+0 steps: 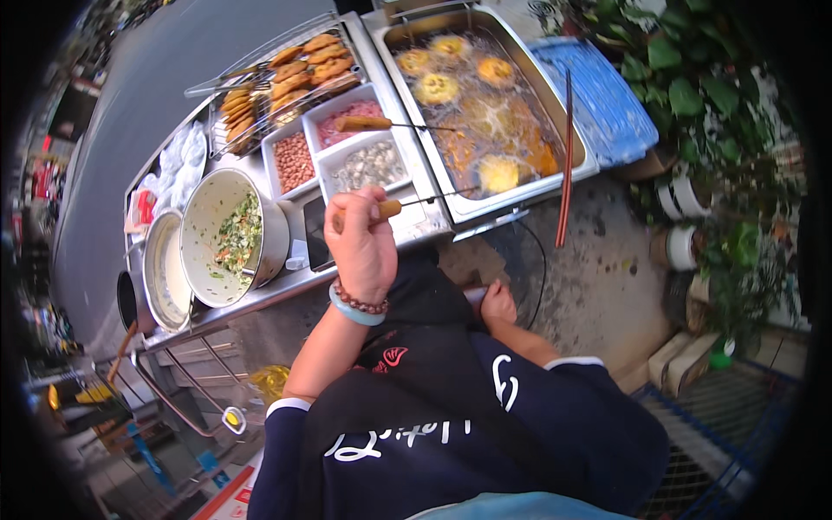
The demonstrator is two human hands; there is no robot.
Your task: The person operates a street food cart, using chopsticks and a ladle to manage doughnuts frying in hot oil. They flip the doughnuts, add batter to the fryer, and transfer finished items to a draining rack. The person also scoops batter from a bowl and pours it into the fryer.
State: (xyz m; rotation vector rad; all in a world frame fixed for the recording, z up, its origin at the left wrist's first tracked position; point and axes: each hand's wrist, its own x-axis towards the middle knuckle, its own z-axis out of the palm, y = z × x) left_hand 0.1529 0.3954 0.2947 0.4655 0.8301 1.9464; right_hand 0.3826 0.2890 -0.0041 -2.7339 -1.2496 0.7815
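Observation:
My left hand [364, 250], with a beaded bracelet and a pale bangle at its wrist, grips the wooden handle [388, 209] of a metal-rod ladle. The rod reaches over the rim of the rectangular deep fryer [465, 207] to a pale yellow fritter [499, 174] in bubbling oil. Above it, a second wooden-handled ladle [364, 123] rests across the white tubs and the fryer rim. Several round fritters [437, 88] float at the fryer's far end. Low beside my apron, my right hand [499, 302] is curled near a greyish object; whether it holds that is unclear.
Red chopsticks [567, 162] lie across the fryer's right rim, near a blue plastic lid [601, 97]. On the left stand a vegetable-filled pot [276, 240], a batter bowl [170, 266], tubs of peanuts [294, 162] and shellfish [370, 166], and a wire rack [224, 88] of fried cakes.

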